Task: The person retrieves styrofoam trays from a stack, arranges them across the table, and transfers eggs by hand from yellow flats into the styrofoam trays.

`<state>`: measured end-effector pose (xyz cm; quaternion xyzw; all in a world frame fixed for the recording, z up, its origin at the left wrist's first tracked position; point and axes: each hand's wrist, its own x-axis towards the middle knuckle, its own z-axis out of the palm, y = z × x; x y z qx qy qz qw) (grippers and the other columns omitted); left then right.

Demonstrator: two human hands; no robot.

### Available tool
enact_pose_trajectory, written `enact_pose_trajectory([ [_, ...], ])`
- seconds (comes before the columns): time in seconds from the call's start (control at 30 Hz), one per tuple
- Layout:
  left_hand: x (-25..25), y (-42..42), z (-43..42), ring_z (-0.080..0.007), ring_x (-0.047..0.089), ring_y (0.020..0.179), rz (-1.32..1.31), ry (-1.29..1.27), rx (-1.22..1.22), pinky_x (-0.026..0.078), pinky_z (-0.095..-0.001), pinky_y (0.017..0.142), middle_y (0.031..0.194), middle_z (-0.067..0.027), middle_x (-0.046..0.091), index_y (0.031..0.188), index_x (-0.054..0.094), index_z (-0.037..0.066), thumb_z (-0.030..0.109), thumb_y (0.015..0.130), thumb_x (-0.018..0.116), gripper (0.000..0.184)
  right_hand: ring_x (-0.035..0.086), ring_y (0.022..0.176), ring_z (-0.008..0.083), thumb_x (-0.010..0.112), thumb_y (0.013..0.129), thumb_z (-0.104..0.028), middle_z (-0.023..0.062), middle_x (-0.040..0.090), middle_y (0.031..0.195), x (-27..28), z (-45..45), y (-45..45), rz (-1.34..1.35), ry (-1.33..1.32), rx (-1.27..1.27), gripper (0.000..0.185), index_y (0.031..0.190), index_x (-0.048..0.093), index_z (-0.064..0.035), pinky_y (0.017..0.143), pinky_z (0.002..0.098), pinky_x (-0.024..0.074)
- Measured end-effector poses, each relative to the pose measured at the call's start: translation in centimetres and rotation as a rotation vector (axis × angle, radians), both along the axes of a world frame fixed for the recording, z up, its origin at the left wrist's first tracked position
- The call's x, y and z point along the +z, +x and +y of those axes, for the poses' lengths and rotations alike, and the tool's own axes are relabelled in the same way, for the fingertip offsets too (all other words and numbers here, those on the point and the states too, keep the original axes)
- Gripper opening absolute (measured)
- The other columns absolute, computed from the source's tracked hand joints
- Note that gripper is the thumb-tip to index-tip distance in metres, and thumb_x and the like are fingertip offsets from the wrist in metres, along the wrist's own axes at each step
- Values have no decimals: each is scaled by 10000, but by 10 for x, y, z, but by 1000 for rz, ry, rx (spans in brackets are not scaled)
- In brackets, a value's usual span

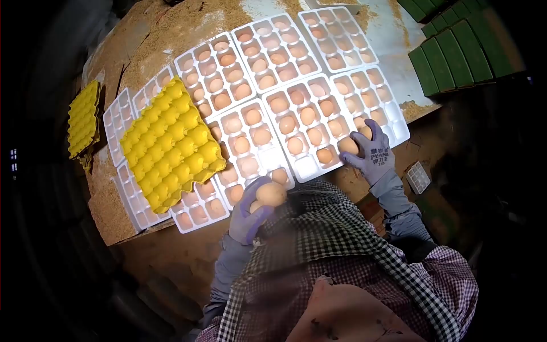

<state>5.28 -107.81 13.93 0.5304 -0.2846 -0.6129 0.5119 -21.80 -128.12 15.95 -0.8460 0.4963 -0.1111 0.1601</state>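
My left hand (244,222), in a grey and purple glove, is closed around brown eggs (270,195), at least two of them, just off the table's near edge. My gloved right hand (376,157) has its fingers around an egg (348,146), with another egg (365,133) by its fingertips, over the near side of the right-hand white egg tray (400,135). Bare pockets show at that tray's right side. Left of it, the middle white tray (306,167) holds eggs in most pockets, with a bare one at its near corner.
More white trays of eggs (277,54) cover the table. A yellow egg flat (171,145) lies over the left trays; more yellow flats (84,119) stand at the far left. Green boxes (456,57) are stacked at upper right. Brown crumbs (148,40) litter the table. A small white tray (419,178) lies below.
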Motion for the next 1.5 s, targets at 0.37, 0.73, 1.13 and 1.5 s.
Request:
enact_pose_trajectory([
  [0.37, 23, -28, 30, -163, 580, 1023, -3, 162, 495, 499, -262, 820, 1217, -120, 582, 1416, 427, -33, 138, 896, 653, 592, 596, 1096, 306, 664, 856, -168, 94, 603, 1215, -31, 13, 83, -121, -16, 843, 382, 1224, 593, -92, 911, 442, 500],
  [0.73, 11, -43, 9, -177, 518, 1032, 263, 20, 344, 446, -338, 927, 1149, -78, 528, 1282, 470, 3, 275, 1037, 427, 369, 420, 1317, 408, 658, 889, -236, 209, 473, 1421, -5, 25, 130, -639, 223, 1165, 514, 1363, 520, -92, 1072, 558, 356],
  [1.13, 13, -49, -81, -301, 567, 1095, -895, -243, 51, 478, -391, 931, 1194, -175, 558, 1248, 607, 31, 100, 841, 638, 414, 617, 1091, 232, 616, 929, -171, 167, 593, 1255, 18, 49, -35, -667, 675, 294, 443, 1313, 533, 34, 942, 383, 494],
  [1.5, -60, -208, -211, -406, 410, 1284, -1467, -908, -639, 296, -578, 1081, 1413, -208, 440, 1391, 477, 114, 307, 836, 692, 625, 623, 943, 189, 482, 1015, -377, 139, 621, 1202, -12, 68, -133, -1325, 383, -829, 541, 1394, 452, 7, 744, 296, 508],
])
